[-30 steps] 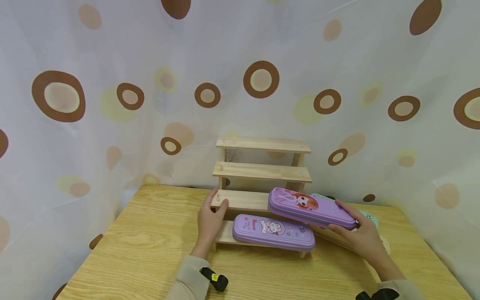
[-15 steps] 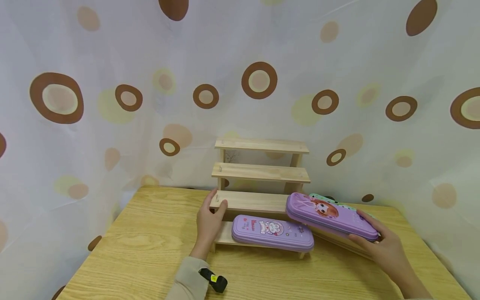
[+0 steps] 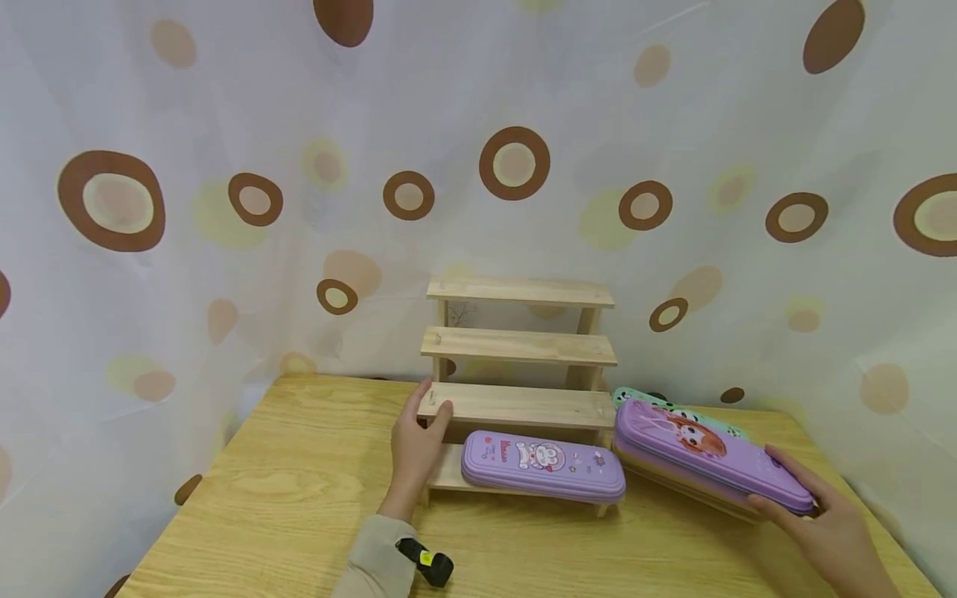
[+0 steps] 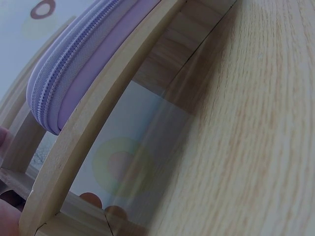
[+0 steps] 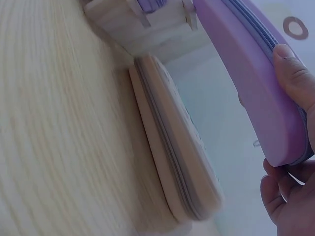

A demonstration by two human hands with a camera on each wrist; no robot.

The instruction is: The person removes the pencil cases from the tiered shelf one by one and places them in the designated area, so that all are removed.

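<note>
My right hand (image 3: pixel 830 523) grips the right end of a purple zipped pencil case (image 3: pixel 710 453) printed with a red-haired girl. In the right wrist view the thumb presses on this pencil case (image 5: pixel 256 93) by its zip, and the case is held above the table. My left hand (image 3: pixel 416 444) holds the left end of a stepped wooden display rack (image 3: pixel 516 403), thumb over the second board. On the lowest board lies a lilac pencil case (image 3: pixel 546 465) with a rabbit print; its zip side shows in the left wrist view.
A cream pencil case (image 5: pixel 172 137) lies on the wooden table (image 3: pixel 299 498) under the held one. Behind is a mint-green pencil case (image 3: pixel 628 397) with dark spots, partly hidden. A patterned curtain (image 3: pixel 299 124) backs the table.
My right hand has carried the girl-print pencil case rightward, away from the rack and over the cream and green cases. The left hand has stayed at the rack's left end.
</note>
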